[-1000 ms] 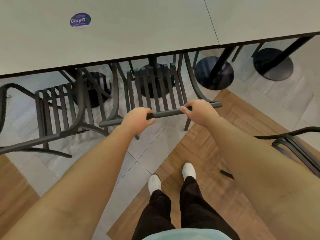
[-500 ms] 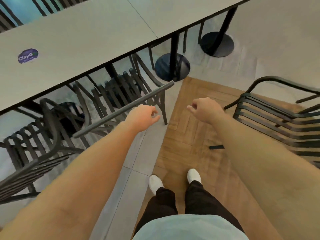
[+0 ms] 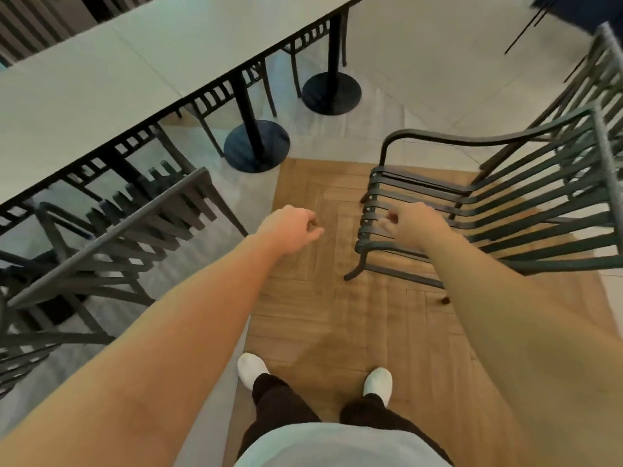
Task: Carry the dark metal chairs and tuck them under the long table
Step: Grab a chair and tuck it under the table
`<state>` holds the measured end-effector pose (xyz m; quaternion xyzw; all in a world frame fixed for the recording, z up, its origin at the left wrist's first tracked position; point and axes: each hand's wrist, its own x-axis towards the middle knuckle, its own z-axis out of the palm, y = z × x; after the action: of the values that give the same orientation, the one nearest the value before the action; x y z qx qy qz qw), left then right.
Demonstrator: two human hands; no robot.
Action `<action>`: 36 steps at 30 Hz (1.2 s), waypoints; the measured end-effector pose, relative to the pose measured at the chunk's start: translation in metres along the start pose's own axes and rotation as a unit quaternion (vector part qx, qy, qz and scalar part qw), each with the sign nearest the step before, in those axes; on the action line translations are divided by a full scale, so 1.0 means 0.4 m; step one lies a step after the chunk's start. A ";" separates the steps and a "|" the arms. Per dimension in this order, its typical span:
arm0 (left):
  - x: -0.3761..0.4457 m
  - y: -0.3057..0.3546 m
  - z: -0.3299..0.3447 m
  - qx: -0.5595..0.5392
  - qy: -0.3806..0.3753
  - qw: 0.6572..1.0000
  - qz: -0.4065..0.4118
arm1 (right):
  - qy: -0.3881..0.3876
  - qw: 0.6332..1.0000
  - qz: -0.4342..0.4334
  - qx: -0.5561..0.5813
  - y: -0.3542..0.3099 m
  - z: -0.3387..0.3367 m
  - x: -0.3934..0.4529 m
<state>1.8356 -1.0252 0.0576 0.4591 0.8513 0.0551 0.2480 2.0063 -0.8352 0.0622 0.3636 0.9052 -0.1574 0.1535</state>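
Observation:
A dark metal slatted chair stands tucked under the long pale table at the left, its back rail toward me. A second dark metal armchair stands free on the wood floor at the right, its seat facing left. My left hand hangs in the air between the two chairs, fingers loosely curled, holding nothing. My right hand hovers over the front edge of the free chair's seat, fingers loosely curled and empty; I cannot tell whether it touches the slats.
Two black round pedestal bases hold up the table. More chairs sit under its far side. Another dark chair stands at the far left. My white shoes stand on the herringbone wood floor.
Both hands let go of the tucked chair's back rail and came away empty. My view swung right, bringing the free armchair close under my right hand.

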 end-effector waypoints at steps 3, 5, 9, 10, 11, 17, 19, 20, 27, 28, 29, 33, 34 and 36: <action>0.040 0.170 0.071 -0.008 -0.014 1.000 0.017 | 0.001 0.999 0.036 0.007 0.189 -0.010 -0.049; 0.070 0.271 0.115 -0.022 -0.030 0.999 0.024 | -0.008 0.998 0.061 0.000 0.304 -0.015 -0.083; 0.131 0.441 0.177 -0.022 -0.060 0.996 0.058 | 0.001 0.994 0.107 0.006 0.512 -0.032 -0.129; 0.150 0.477 0.186 -0.019 -0.067 0.995 0.070 | 0.000 0.993 0.115 0.011 0.555 -0.041 -0.133; 0.170 0.510 0.192 -0.017 -0.072 0.994 0.082 | 0.000 0.993 0.121 0.014 0.593 -0.051 -0.134; 0.336 0.663 0.194 -0.001 -0.086 0.986 0.142 | -0.003 0.989 0.129 0.068 0.781 -0.122 -0.086; 0.408 0.702 0.183 0.009 -0.089 0.983 0.160 | -0.004 0.989 0.127 0.071 0.832 -0.147 -0.047; 0.445 0.720 0.174 0.017 -0.090 0.982 0.168 | -0.002 0.989 0.128 0.073 0.855 -0.160 -0.025; 0.661 0.817 0.087 0.037 -0.086 0.979 0.182 | 0.018 0.987 0.138 0.083 0.955 -0.257 0.125; 0.679 0.825 0.075 0.037 -0.083 0.979 0.181 | 0.016 0.987 0.135 0.086 0.964 -0.272 0.145; 0.697 0.833 0.064 0.037 -0.082 0.980 0.178 | 0.013 0.987 0.131 0.090 0.973 -0.289 0.167; 0.763 0.850 0.027 0.038 -0.074 0.985 0.153 | 0.003 0.990 0.109 0.086 1.007 -0.345 0.256; 0.776 0.853 0.022 0.035 -0.072 0.986 0.147 | 0.002 0.991 0.105 0.081 1.015 -0.353 0.280; 0.798 0.860 0.012 0.029 -0.067 0.989 0.131 | 0.001 0.993 0.094 0.067 1.032 -0.369 0.330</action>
<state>1.9520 -0.5706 0.0455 0.5763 0.7664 0.0314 0.2821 2.1830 -0.4130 0.0723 0.4564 0.8547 -0.2026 0.1420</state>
